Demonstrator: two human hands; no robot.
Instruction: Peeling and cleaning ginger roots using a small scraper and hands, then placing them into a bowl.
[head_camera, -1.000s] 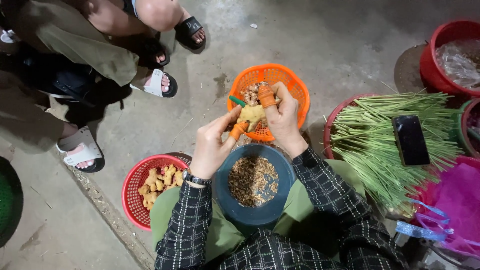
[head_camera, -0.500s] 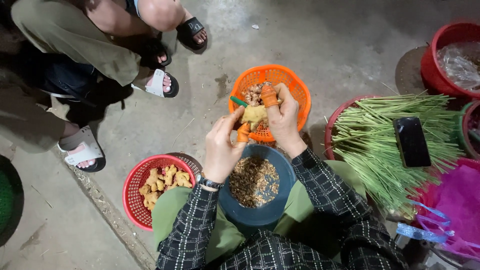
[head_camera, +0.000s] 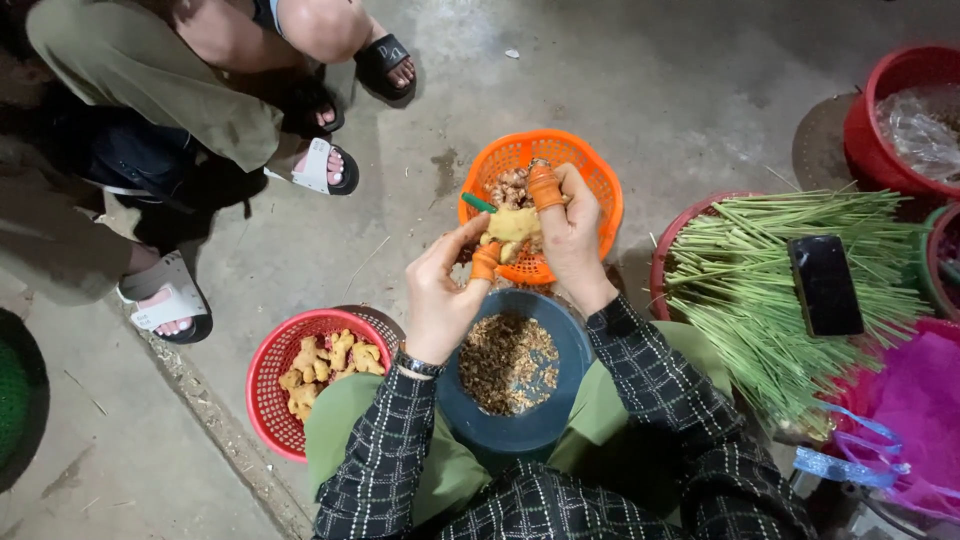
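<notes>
Yellow ginger piece (head_camera: 512, 224) pinched by fingers (head_camera: 486, 262).

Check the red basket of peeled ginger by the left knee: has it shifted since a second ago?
No. The red basket keeps its place against the pavement seam and the left knee.

peelings bowl (head_camera: 512, 375) on lap; unpeeled-root basket (head_camera: 545, 170) beyond it; peeled-root basket (head_camera: 270, 385) left on floor (head_camera: 700, 90); stalk bundle (head_camera: 760, 280) right, phone (head_camera: 825, 285) on it.
</notes>
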